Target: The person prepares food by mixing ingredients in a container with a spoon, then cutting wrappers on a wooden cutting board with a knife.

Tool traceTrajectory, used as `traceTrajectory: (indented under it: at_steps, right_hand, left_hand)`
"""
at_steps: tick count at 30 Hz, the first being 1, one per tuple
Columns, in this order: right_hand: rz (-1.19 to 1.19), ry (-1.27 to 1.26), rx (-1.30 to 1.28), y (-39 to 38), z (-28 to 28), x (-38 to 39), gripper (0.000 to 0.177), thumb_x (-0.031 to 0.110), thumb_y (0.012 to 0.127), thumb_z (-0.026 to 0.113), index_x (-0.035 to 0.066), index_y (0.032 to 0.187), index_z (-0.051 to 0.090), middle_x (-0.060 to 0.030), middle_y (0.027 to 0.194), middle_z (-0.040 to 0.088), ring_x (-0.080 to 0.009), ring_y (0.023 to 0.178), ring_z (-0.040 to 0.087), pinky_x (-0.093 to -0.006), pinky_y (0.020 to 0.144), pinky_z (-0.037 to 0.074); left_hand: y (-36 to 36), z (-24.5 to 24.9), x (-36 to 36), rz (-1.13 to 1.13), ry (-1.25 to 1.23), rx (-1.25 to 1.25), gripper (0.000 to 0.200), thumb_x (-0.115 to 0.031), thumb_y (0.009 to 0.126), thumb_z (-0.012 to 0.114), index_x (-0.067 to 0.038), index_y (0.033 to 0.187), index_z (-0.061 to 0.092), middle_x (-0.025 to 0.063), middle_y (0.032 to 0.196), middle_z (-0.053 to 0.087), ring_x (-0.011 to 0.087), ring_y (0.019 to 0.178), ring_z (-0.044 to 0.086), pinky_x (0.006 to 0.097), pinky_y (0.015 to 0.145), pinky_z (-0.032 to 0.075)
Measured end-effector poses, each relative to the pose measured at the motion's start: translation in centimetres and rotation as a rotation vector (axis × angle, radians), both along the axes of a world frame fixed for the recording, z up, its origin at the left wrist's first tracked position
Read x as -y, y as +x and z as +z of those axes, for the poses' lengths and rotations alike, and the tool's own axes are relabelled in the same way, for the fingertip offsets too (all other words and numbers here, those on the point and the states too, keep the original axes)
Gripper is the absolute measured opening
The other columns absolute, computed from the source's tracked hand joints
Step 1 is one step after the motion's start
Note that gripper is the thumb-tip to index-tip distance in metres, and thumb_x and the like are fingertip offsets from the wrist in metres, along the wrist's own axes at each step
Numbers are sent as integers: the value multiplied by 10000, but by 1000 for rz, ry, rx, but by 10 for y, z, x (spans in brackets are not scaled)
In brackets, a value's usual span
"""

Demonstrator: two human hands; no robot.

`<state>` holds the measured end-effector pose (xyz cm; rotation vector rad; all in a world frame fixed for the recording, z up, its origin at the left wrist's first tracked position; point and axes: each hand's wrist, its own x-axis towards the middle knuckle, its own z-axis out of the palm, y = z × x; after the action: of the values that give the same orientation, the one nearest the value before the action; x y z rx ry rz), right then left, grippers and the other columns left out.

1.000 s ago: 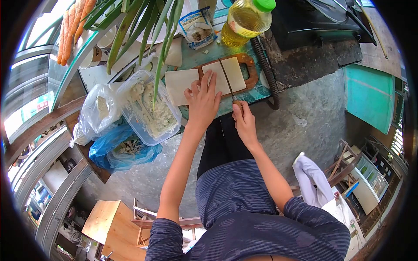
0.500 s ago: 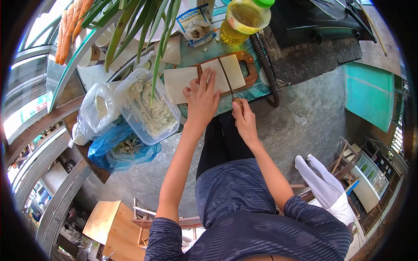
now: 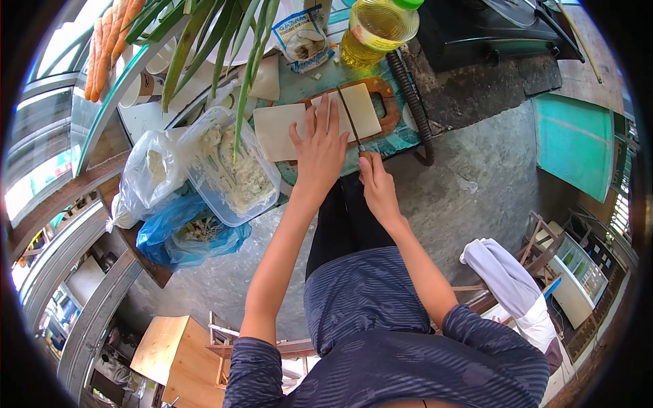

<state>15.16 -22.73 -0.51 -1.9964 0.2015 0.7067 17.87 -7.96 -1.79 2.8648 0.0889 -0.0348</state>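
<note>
Around a turquoise tabletop point(image 3: 289, 78), over grey concrete floor point(image 3: 469, 190), standing close to the edge. Pressing the left hand point(image 3: 318, 153) down where the left pale sheet point(image 3: 279, 132) meets the right pale sheets point(image 3: 362, 109), with fingers fanned apart and straighter than before, now reaching further up. Still holding the knife point(image 3: 349, 117) in the right hand point(image 3: 376, 182), wrapped closed around its handle, with the blade lying across the right pale sheets on the wooden board point(image 3: 390, 102). Seen at right: another person's grey trousers point(image 3: 500, 272), shifted since the earlier frame, with the legs now side by side.

Left of the sheets, set at a tilt: a clear plastic tub point(image 3: 272, 197), partly filled with a lumpy whitish-green mixture point(image 3: 235, 166). Just beside it, a clear bag point(image 3: 136, 187) with something pale inside and a blue bag point(image 3: 160, 234) holding stringy pale scraps point(image 3: 203, 230). Beyond the board, a green-capped bottle point(image 3: 381, 30) of yellow liquid, near a blue-and-white packet point(image 3: 303, 42).
</note>
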Motion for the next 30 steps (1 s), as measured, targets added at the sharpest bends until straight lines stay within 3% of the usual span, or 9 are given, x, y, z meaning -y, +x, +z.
traceTrajectory:
  at_steps: [6,11,14,18,26,30]
  right_hand:
    - [39,-70,13,3,8,-3,351,379,1047,366,48,1133,445,-278,867,641,-513,875,587,-531,721,449]
    - [99,-178,-20,10,21,-5,315,359,1045,358,54,1095,419,-311,872,637,-535,875,571,-596,717,431]
    - [108,-217,3,9,17,-5,349,377,1046,356,50,1147,422,-311,826,630,-541,868,565,-568,693,430]
    - [139,-264,-21,11,15,-10,333,363,1041,363,47,1134,409,-324,826,628,-550,856,566,-603,699,431]
    - [108,-243,46,5,5,-9,315,358,1034,379,55,1110,414,-317,779,632,-546,805,584,-614,688,449]
    - [110,-253,45,-2,7,-6,302,345,1039,395,54,1117,423,-285,792,633,-523,787,580,-578,632,436]
  left_hand:
    - [5,-8,1,-81,51,-42,685,-305,923,573,-7,1479,304,104,1567,269,229,1462,227,573,1146,155]
    - [5,-11,1,-102,75,-65,727,-329,914,582,8,1485,284,129,1574,253,234,1471,208,526,1171,153]
    - [5,-13,3,-97,115,-53,752,-348,879,611,-5,1479,315,125,1563,275,230,1467,216,502,1182,146]
    - [7,-15,5,-95,173,-56,767,-363,861,623,-9,1475,332,123,1560,285,230,1466,221,486,1188,141]
    - [8,-15,5,-80,215,-74,788,-393,870,621,-28,1491,303,92,1572,275,207,1467,222,543,1172,124]
    - [8,-17,5,-81,227,-81,791,-401,866,626,-32,1489,309,92,1572,274,208,1468,219,560,1169,114]
